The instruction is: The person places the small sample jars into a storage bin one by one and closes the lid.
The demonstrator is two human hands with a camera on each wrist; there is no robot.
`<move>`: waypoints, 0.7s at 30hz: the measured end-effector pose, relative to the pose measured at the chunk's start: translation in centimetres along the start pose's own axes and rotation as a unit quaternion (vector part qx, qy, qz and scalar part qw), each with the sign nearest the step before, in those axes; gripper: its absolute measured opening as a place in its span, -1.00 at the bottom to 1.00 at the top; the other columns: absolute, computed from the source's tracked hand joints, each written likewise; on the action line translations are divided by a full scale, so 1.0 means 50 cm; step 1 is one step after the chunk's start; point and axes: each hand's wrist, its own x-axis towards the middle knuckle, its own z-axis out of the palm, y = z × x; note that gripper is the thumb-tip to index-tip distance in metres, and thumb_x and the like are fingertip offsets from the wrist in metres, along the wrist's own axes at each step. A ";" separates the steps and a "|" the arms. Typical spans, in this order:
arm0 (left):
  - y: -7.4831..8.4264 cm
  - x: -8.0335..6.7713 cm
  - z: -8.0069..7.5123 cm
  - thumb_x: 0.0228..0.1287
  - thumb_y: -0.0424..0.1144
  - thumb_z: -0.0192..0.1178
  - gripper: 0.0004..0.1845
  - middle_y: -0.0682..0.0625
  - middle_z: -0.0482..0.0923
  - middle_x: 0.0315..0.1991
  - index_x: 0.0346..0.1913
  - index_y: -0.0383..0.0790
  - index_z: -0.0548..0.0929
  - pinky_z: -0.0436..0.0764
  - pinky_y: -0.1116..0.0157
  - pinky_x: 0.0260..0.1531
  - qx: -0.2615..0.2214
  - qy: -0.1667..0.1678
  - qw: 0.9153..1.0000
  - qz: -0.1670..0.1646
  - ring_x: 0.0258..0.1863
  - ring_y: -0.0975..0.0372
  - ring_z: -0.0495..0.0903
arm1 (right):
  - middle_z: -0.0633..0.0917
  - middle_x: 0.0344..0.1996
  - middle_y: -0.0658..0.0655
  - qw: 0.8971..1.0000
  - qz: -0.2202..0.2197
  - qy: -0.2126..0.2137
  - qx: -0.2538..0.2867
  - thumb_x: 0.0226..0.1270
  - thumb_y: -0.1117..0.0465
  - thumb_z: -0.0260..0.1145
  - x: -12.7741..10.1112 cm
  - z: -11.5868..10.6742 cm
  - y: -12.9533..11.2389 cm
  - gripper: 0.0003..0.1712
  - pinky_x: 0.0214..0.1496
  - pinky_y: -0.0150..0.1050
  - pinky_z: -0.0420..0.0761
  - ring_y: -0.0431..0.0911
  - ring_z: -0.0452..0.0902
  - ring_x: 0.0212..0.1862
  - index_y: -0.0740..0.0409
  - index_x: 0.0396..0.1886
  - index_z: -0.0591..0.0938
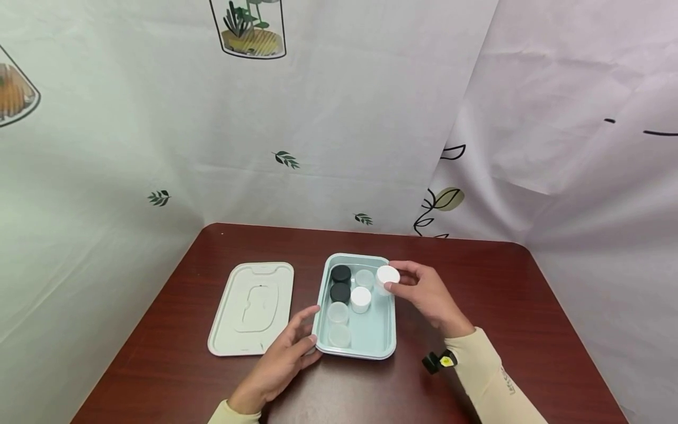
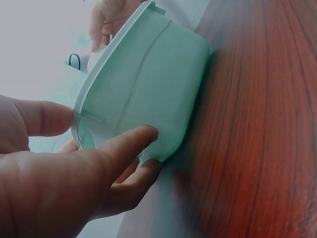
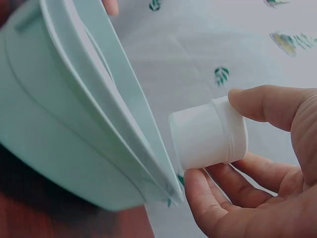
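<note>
My right hand [image 1: 426, 292] pinches a small white-lidded jar [image 3: 203, 134] by its lid and side. In the head view this jar is at the right rim of a pale green plastic tub [image 1: 378, 335]. My left hand [image 1: 283, 359] touches the tub's near left corner from outside, its fingers mostly straight along the wall in the left wrist view. Inside the tub, on the left and in the middle, stand two black-topped jars [image 1: 341, 274], one white-topped jar [image 1: 361, 299] and several translucent-topped ones [image 1: 338, 312].
A flat, pale lid [image 1: 222, 330] with a recessed pattern lies on the dark red wooden table [image 1: 175, 377], left of the tub. Patterned white cloth [image 1: 344, 135] hangs behind the table and at both sides.
</note>
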 end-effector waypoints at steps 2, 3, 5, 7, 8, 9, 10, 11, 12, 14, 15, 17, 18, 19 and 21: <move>0.001 0.000 0.001 0.66 -0.31 -0.02 -0.31 -0.43 0.17 0.50 0.70 -0.05 0.01 0.53 0.02 0.35 0.001 0.000 1.000 0.000 0.36 0.04 0.48 | 0.73 0.14 0.26 1.000 -0.001 -0.005 -0.012 0.27 0.23 0.59 -0.003 0.014 0.000 -0.35 0.00 -0.27 0.74 0.02 0.68 0.03 0.21 0.35 0.63; 0.001 0.000 0.001 0.66 -0.31 -0.02 -0.31 -0.43 0.18 0.50 0.70 -0.05 0.01 0.53 0.02 0.35 0.000 0.000 1.000 0.000 0.36 0.04 0.48 | 0.73 0.12 0.24 1.000 -0.001 -0.007 -0.017 0.26 0.22 0.59 -0.004 0.021 0.000 -0.36 -0.02 -0.27 0.73 0.00 0.68 0.01 0.20 0.33 0.65; 0.002 0.000 0.001 0.66 -0.31 -0.02 -0.31 -0.42 0.18 0.50 0.70 -0.05 0.01 0.53 0.02 0.35 0.000 0.000 1.000 -0.001 0.36 0.05 0.48 | 0.75 0.10 0.22 1.000 -0.001 -0.014 -0.025 0.24 0.22 0.60 -0.006 0.032 0.003 -0.37 -0.03 -0.28 0.73 -0.01 0.69 0.01 0.19 0.31 0.66; 0.002 -0.001 0.002 0.66 -0.31 -0.01 -0.31 -0.42 0.18 0.49 0.70 -0.05 0.01 0.53 0.02 0.35 -0.001 0.000 1.000 -0.001 0.35 0.06 0.48 | 0.76 0.07 0.22 0.999 -0.005 -0.021 -0.026 0.23 0.22 0.61 -0.008 0.043 0.004 -0.38 -0.04 -0.29 0.72 -0.02 0.70 0.01 0.21 0.29 0.67; 0.001 -0.001 0.002 0.66 -0.31 -0.01 -0.31 -0.42 0.18 0.49 0.70 -0.05 0.01 0.54 0.02 0.34 -0.001 0.000 1.000 -0.001 0.35 0.06 0.48 | 0.76 0.07 0.22 0.999 -0.010 -0.026 -0.027 0.23 0.23 0.61 -0.009 0.047 0.004 -0.39 -0.05 -0.29 0.73 -0.02 0.71 0.01 0.23 0.28 0.67; 0.001 -0.001 0.001 0.66 -0.31 -0.01 -0.31 -0.42 0.18 0.50 0.70 -0.05 0.01 0.54 0.03 0.34 -0.001 -0.001 1.000 -0.001 0.35 0.07 0.48 | 0.76 0.06 0.22 0.999 -0.012 -0.029 -0.028 0.22 0.23 0.61 -0.010 0.051 0.004 -0.39 -0.05 -0.30 0.73 -0.02 0.72 0.01 0.25 0.27 0.67; 0.001 -0.001 0.001 0.66 -0.31 -0.01 -0.31 -0.42 0.18 0.50 0.70 -0.05 0.01 0.54 0.03 0.34 -0.002 -0.001 1.000 -0.001 0.35 0.07 0.48 | 0.77 0.05 0.23 0.999 -0.016 -0.033 -0.027 0.22 0.24 0.60 -0.011 0.054 0.004 -0.39 -0.06 -0.31 0.74 -0.02 0.73 0.01 0.27 0.26 0.67; 0.000 -0.001 0.001 0.66 -0.31 -0.01 -0.31 -0.42 0.18 0.50 0.70 -0.05 0.00 0.54 0.03 0.34 -0.002 -0.001 1.000 0.000 0.35 0.07 0.48 | 0.77 0.04 0.24 0.999 -0.022 -0.036 -0.030 0.22 0.25 0.61 -0.012 0.058 0.004 -0.40 -0.07 -0.31 0.74 -0.02 0.74 0.01 0.29 0.25 0.67; 0.000 -0.002 0.001 0.66 -0.32 -0.02 -0.31 -0.42 0.18 0.50 0.70 -0.05 0.00 0.54 0.04 0.34 -0.003 -0.002 1.000 0.000 0.35 0.07 0.48 | 0.78 0.03 0.25 0.998 -0.026 -0.041 -0.034 0.21 0.25 0.61 -0.013 0.061 0.004 -0.40 -0.08 -0.32 0.74 -0.01 0.75 0.00 0.31 0.24 0.67; 0.001 -0.002 0.001 0.66 -0.31 -0.02 -0.31 -0.42 0.17 0.51 0.70 -0.06 -0.01 0.53 0.03 0.34 -0.004 -0.003 1.000 0.001 0.36 0.06 0.47 | 0.79 0.00 0.24 0.997 -0.033 -0.049 -0.043 0.21 0.24 0.61 -0.016 0.066 0.002 -0.40 -0.09 -0.33 0.74 -0.02 0.76 -0.01 0.32 0.23 0.67; 0.002 -0.003 0.001 0.66 -0.31 -0.02 -0.31 -0.42 0.17 0.51 0.70 -0.06 -0.01 0.53 0.02 0.35 -0.005 -0.004 1.000 0.002 0.36 0.06 0.47 | 0.79 -0.02 0.23 0.997 -0.032 -0.052 -0.050 0.20 0.24 0.61 -0.017 0.070 0.002 -0.41 -0.09 -0.31 0.74 -0.03 0.76 -0.02 0.32 0.21 0.68; 0.003 -0.003 0.001 0.67 -0.31 -0.03 -0.30 -0.43 0.16 0.51 0.70 -0.07 -0.02 0.52 0.01 0.35 -0.006 -0.005 1.000 0.004 0.37 0.05 0.46 | 0.80 -0.05 0.20 0.995 -0.034 -0.056 -0.070 0.18 0.22 0.63 -0.018 0.077 0.001 -0.43 -0.09 -0.28 0.74 -0.05 0.76 -0.04 0.29 0.19 0.70; 0.003 -0.003 0.001 0.67 -0.31 -0.02 -0.30 -0.43 0.16 0.51 0.70 -0.07 -0.02 0.52 0.01 0.35 -0.006 -0.005 1.000 0.004 0.37 0.05 0.47 | 0.81 -0.06 0.17 0.995 -0.034 -0.057 -0.079 0.18 0.21 0.63 -0.019 0.080 0.000 -0.44 -0.08 -0.27 0.74 -0.06 0.76 -0.05 0.27 0.17 0.71; 0.003 -0.003 0.001 0.67 -0.31 -0.02 -0.30 -0.43 0.16 0.51 0.70 -0.07 -0.02 0.52 0.01 0.35 -0.006 -0.005 1.000 0.005 0.37 0.05 0.47 | 0.81 -0.08 0.15 0.994 -0.034 -0.056 -0.091 0.17 0.20 0.64 -0.020 0.083 -0.002 -0.45 -0.08 -0.26 0.75 -0.07 0.77 -0.05 0.24 0.15 0.72; 0.003 -0.003 0.002 0.67 -0.30 -0.02 -0.31 -0.43 0.17 0.51 0.70 -0.07 -0.02 0.53 0.02 0.35 -0.005 -0.004 1.000 0.004 0.36 0.05 0.47 | 0.82 -0.10 0.11 0.991 -0.039 -0.059 -0.113 0.15 0.19 0.65 -0.020 0.088 -0.003 -0.47 -0.07 -0.21 0.76 -0.08 0.78 -0.07 0.22 0.12 0.73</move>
